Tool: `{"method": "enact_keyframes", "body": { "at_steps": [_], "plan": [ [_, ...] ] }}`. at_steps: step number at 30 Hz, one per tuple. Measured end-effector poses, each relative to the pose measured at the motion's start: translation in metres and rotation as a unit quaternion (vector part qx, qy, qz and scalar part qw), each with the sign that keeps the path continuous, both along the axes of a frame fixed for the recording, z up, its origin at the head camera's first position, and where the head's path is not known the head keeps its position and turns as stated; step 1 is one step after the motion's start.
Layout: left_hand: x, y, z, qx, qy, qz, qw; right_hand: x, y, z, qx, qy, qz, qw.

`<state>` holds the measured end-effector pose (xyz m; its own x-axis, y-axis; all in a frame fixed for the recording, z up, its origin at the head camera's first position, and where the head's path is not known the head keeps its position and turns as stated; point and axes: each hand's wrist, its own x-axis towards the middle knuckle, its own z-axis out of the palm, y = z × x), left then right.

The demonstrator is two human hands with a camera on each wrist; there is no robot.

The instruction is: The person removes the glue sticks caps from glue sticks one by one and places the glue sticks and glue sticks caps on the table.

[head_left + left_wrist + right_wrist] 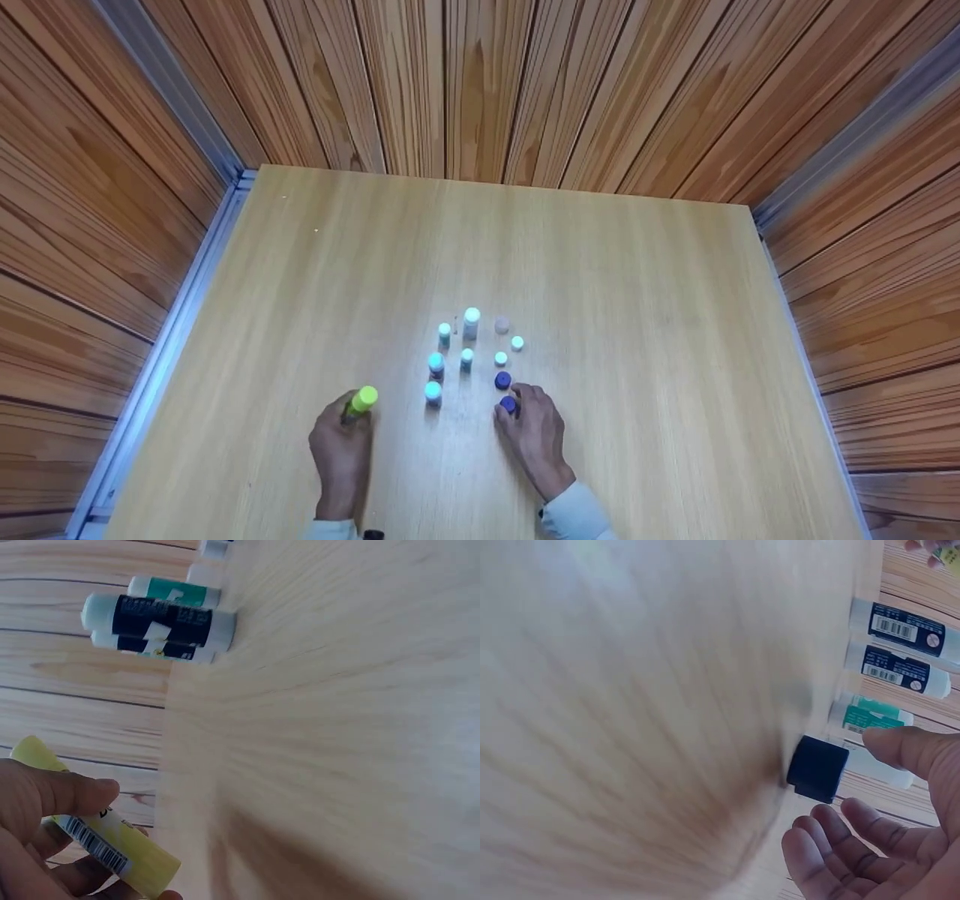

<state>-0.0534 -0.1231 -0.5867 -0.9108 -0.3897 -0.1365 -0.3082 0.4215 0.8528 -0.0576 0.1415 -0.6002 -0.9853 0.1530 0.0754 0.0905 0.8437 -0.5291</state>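
Observation:
My left hand grips a yellow glue stick with a barcode on its label, tilted above the table. On the right, my right hand has its thumb and fingers spread around a small dark blue cap, which stands on the table; gaps show between fingers and cap in the right wrist view. Just behind it is a second dark blue cap. Between the hands stand upright glue sticks, two with dark blue labels nearest me and others with green labels.
A taller white stick stands at the back of the group. Two small whitish caps and a pale round cap lie behind the blue caps. Wood-plank walls enclose the wooden table at the back and sides.

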Motion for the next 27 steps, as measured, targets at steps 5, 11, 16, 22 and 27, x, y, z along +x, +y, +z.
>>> {"method": "enact_keyframes", "body": {
  "at_steps": [5, 11, 16, 22, 27],
  "plan": [
    [0.006, 0.010, 0.001, -0.045, -0.055, -0.018, 0.9973, 0.004, -0.002, 0.006, -0.009, 0.001, -0.011, 0.9999],
    [0.015, 0.027, 0.004, -0.071, -0.112, -0.038, 0.9904, 0.011, -0.004, 0.011, -0.020, 0.060, 0.011, 0.9979],
    [0.019, 0.047, 0.007, -0.106, -0.115, -0.059, 0.9860, 0.014, -0.006, 0.017, -0.082, 0.080, 0.029, 0.9930],
    [0.023, 0.072, 0.010, -0.119, -0.132, -0.089, 0.9800, 0.016, -0.007, 0.021, -0.173, 0.026, 0.038, 0.9840],
    [0.026, 0.088, 0.012, -0.138, -0.132, -0.119, 0.9743, 0.015, -0.006, 0.023, -0.231, -0.031, 0.067, 0.9702]
  ]
}}
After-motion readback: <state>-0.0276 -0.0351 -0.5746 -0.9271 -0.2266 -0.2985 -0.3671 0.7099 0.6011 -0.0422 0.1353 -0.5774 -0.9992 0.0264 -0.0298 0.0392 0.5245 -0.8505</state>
